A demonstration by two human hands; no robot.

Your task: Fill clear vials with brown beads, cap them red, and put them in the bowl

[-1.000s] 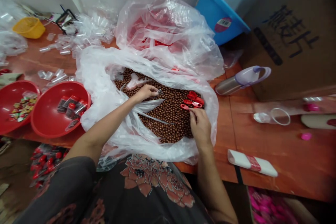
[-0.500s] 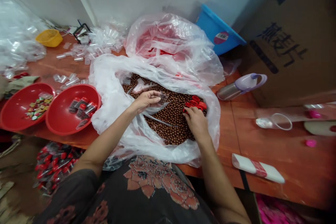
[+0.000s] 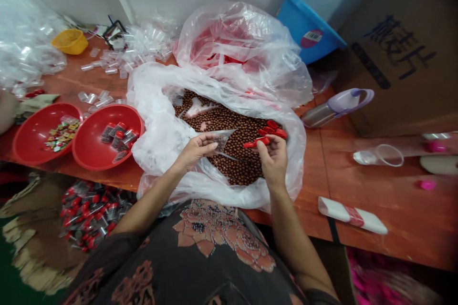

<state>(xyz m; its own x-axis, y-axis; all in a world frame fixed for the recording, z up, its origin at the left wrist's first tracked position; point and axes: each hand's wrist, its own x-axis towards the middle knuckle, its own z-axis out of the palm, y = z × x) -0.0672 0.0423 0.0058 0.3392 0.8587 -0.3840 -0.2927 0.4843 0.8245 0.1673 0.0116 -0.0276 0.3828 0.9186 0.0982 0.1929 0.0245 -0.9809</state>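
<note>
My left hand (image 3: 197, 153), over the left part of the brown balls (image 3: 243, 169), pinches a thin piece of clear plastic (image 3: 225, 140). Its exact shape is hard to make out. On the right, my right hand (image 3: 275, 158) grips a red plastic piece (image 3: 255, 143), like a cap, between thumb and fingers. More red pieces (image 3: 272, 128) lie on the balls just behind that hand. The balls fill an opened white plastic bag (image 3: 150, 100), its edges folded outward around them.
Two red bowls (image 3: 83, 150) stand left, with wrapped sweets (image 3: 62, 134) and filled red-capped tubes (image 3: 119, 136). Clear tubes (image 3: 152, 43) lie behind. A bag of red pieces (image 3: 246, 33), blue bin (image 3: 307, 28), flask (image 3: 322, 113) and carton (image 3: 404, 105) stand at back and right.
My right hand has lifted from the red pieces, turned, and now holds a red one. My left hand keeps the clear plastic. The view has shifted slightly.
</note>
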